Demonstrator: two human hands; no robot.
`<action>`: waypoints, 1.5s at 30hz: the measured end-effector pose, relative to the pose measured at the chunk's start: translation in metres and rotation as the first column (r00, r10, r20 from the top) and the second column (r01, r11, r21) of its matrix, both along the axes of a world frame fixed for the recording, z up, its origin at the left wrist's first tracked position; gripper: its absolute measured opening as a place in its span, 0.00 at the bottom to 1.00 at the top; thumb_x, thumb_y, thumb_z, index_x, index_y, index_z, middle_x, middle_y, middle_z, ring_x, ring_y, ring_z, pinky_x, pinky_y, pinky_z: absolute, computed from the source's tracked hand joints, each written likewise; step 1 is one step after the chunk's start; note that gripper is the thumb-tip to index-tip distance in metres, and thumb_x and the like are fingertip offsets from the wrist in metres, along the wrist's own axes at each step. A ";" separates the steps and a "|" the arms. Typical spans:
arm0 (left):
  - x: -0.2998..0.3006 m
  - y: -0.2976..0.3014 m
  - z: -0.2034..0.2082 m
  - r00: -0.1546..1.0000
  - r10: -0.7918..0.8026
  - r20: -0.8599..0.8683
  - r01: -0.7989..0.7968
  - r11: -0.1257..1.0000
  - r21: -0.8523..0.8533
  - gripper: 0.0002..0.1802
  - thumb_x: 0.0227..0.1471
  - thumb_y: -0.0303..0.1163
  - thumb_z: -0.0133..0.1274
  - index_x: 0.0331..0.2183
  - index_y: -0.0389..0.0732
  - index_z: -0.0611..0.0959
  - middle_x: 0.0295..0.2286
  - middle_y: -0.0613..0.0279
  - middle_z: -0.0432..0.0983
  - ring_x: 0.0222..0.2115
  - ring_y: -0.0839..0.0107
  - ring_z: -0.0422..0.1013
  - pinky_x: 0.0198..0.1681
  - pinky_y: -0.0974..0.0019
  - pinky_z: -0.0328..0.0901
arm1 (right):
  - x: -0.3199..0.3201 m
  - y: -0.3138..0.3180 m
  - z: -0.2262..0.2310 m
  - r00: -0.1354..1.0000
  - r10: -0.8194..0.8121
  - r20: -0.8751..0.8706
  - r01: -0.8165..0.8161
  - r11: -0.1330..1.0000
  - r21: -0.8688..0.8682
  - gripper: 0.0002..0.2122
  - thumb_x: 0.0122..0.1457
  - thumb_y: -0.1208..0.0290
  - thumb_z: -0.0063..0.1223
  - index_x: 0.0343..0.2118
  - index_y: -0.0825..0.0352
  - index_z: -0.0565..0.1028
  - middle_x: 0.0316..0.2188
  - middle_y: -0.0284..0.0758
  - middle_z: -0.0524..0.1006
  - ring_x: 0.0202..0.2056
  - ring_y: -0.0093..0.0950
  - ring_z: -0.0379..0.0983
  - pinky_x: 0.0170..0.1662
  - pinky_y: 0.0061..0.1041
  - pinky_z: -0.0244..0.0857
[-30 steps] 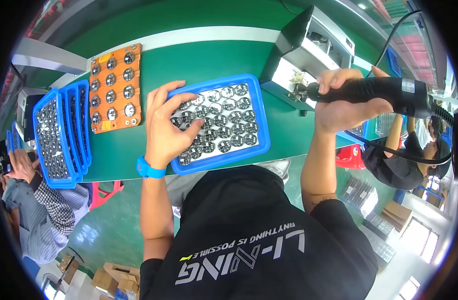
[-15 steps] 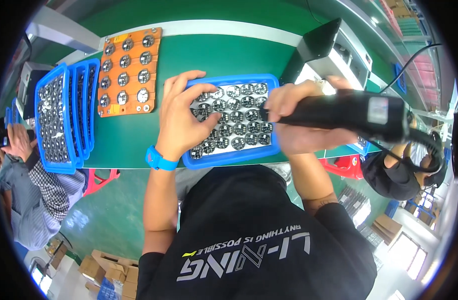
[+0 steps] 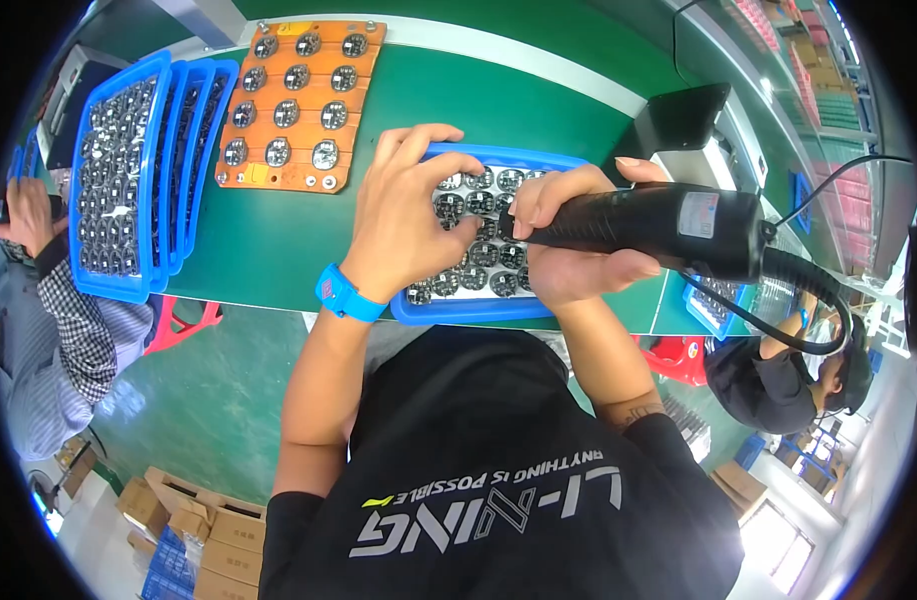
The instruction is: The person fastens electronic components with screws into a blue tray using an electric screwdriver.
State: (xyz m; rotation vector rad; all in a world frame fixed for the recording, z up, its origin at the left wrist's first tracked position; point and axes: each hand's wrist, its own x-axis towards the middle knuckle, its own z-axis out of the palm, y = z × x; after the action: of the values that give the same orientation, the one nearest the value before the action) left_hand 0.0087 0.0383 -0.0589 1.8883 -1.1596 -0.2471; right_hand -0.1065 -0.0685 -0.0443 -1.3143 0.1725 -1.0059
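A blue tray (image 3: 489,316) stands before me on the green table, holding rows of round, dark metallic parts (image 3: 505,283) on a white layer. My left hand (image 3: 404,215) reaches over its left side; thumb and forefinger are apart above the parts, with nothing visible between them. Over the tray's right half, my right hand (image 3: 569,270) is wrapped round a black corded power tool (image 3: 639,228), shaped like an electric screwdriver. The tool's narrow end points left and down toward the parts; its tip is hidden. A thick ribbed cable (image 3: 809,285) leaves its rear end.
An orange board (image 3: 291,95) with similar round parts lies at the back left. Beside it, several filled blue trays (image 3: 119,185) overlap. A black-and-white box (image 3: 684,130) stands back right. Co-workers are at the left (image 3: 39,220) and right (image 3: 779,380).
The view has shifted, so the orange board sits higher and further right. My right hand has moved left with the tool, further over the tray. My left hand stays at the tray's left side.
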 end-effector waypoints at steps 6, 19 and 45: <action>0.001 0.000 -0.001 1.000 0.003 0.013 -0.003 1.000 -0.005 0.19 0.28 0.25 0.66 0.31 0.47 0.83 0.44 0.63 0.73 0.49 0.55 0.65 0.48 0.56 0.66 | 0.003 0.006 -0.003 0.999 -0.035 -0.024 0.032 0.994 -0.105 0.40 0.51 0.27 0.42 0.53 0.58 0.53 0.20 0.37 0.70 0.15 0.29 0.65 0.22 0.28 0.65; -0.004 -0.004 0.001 1.000 0.007 0.015 -0.008 0.999 0.045 0.20 0.27 0.25 0.65 0.32 0.46 0.85 0.45 0.63 0.73 0.49 0.55 0.65 0.49 0.57 0.65 | 0.011 -0.005 -0.002 0.997 0.010 -0.072 -0.010 1.000 -0.008 0.38 0.55 0.32 0.47 0.52 0.65 0.55 0.17 0.38 0.69 0.14 0.27 0.64 0.19 0.25 0.62; -0.004 -0.002 0.006 0.988 -0.081 0.130 0.076 0.996 0.043 0.20 0.30 0.25 0.67 0.33 0.42 0.85 0.49 0.56 0.72 0.51 0.54 0.65 0.51 0.56 0.64 | -0.088 -0.105 0.057 0.861 -0.508 -0.030 0.493 0.847 -0.199 0.36 0.57 0.27 0.31 0.52 0.58 0.58 0.15 0.35 0.67 0.13 0.28 0.61 0.21 0.29 0.59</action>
State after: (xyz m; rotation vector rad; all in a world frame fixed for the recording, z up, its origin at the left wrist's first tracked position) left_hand 0.0049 0.0359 -0.0531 1.9182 -1.3281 -0.1915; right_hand -0.1942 -0.1737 0.0125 -1.5206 0.5185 -1.4384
